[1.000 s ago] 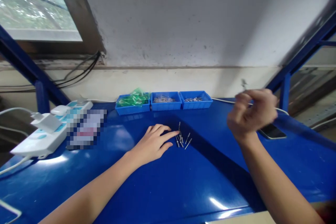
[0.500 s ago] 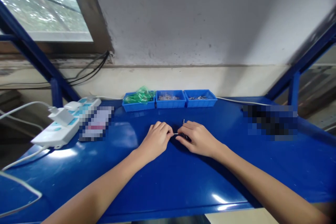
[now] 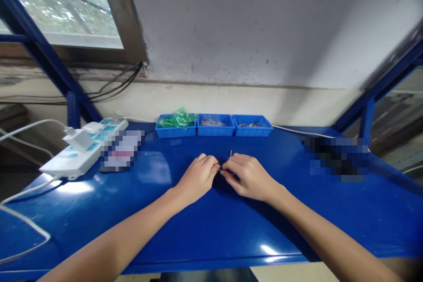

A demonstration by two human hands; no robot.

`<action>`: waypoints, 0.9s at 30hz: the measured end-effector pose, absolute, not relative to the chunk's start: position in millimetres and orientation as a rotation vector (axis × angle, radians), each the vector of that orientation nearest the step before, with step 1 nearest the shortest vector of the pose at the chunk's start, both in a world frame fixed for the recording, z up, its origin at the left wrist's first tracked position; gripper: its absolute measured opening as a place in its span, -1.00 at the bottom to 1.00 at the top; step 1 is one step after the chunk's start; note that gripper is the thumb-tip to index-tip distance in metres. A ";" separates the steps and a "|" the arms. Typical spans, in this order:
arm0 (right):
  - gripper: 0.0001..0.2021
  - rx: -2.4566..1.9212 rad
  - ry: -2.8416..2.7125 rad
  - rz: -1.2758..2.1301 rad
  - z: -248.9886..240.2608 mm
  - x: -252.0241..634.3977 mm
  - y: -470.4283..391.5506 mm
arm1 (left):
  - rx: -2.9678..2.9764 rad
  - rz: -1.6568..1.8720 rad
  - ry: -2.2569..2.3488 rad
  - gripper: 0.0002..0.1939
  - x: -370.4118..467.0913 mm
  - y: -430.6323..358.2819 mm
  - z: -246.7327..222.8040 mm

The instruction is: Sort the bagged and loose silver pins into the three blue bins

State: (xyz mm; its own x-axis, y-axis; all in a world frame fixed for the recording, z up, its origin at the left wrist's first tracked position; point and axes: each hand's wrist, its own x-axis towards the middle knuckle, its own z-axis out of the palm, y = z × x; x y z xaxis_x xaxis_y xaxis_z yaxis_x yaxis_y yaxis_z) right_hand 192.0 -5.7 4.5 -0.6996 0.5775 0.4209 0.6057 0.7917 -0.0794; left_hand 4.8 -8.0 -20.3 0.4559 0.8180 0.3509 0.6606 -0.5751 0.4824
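Over the middle of the blue table [image 3: 198,238], my left hand [image 3: 200,175] and my right hand [image 3: 246,174] face each other with their fingertips almost meeting. My left hand is closed in a pinch near a thin metal piece that shows in the small gap; most of it is hidden by the fingers. My right hand curls around a small slim metal part [image 3: 230,153], whose silvery end sticks up beyond the knuckles. Its exact kind cannot be made out.
Against the wall stand three blue bins: one with a green plastic bag [image 3: 178,119], one with small bagged parts [image 3: 213,122], one with thin metal pieces [image 3: 249,124]. A white power strip [image 3: 82,154] with plugs and a blurred flat item [image 3: 124,150] lie left; a blurred dark object [image 3: 337,156] lies right.
My hands have drawn slightly closer, and less of the thin metal piece shows between the fingertips. The whole view has shifted slightly.
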 end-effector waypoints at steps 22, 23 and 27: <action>-0.73 -1.345 -2.434 0.116 4.9 213.9 6.0 | 2.697 0.493 1.348 -0.81 3.2 -8.4 -29.3; -0.75 -1.251 -2.490 0.112 4.7 206.4 0.8 | 2.668 0.496 1.381 -0.79 2.1 -7.2 -30.2; -0.84 -1.132 -2.595 0.016 0.4 191.0 -7.2 | 2.580 0.505 1.447 -0.77 -0.8 -2.5 -32.1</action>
State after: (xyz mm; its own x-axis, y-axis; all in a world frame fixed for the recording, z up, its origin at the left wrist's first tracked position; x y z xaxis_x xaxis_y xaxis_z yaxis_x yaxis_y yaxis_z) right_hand 191.0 -7.2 0.4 -0.6401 0.7174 0.2750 0.7139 0.6877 -0.1322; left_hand -0.8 -2.5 -32.1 0.4808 0.8486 0.2205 0.8014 -0.5274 0.2823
